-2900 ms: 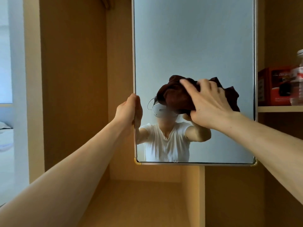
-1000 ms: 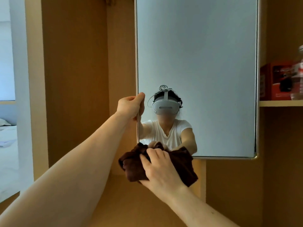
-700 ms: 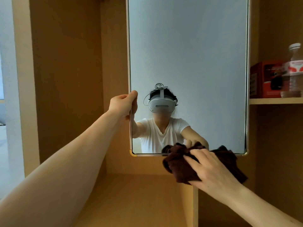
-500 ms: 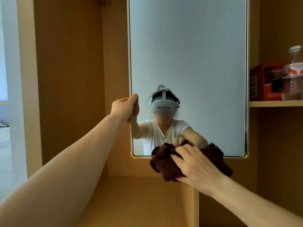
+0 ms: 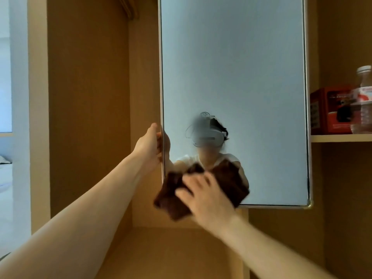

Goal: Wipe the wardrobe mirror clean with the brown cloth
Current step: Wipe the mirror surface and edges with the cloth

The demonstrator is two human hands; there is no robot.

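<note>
A bed (image 5: pixel 4 178) shows at the far left, past the wardrobe (image 5: pixel 86 97) side panel. The left hand (image 5: pixel 150 146) grips the mirror (image 5: pixel 241 67) by its left edge, fingers curled round the frame about two thirds of the way down. The brown cloth (image 5: pixel 171 200) sits bunched at the mirror's lower left corner, partly on the glass and partly overhanging the left and bottom edges. The right hand (image 5: pixel 205 200), blurred, lies over the cloth and holds it, fingers spread and bent on the fabric. To the right of the mirror, a shelf (image 5: pixel 340 138) carries a red box (image 5: pixel 330 111) and a clear bottle (image 5: pixel 363 101) just beside it.
</note>
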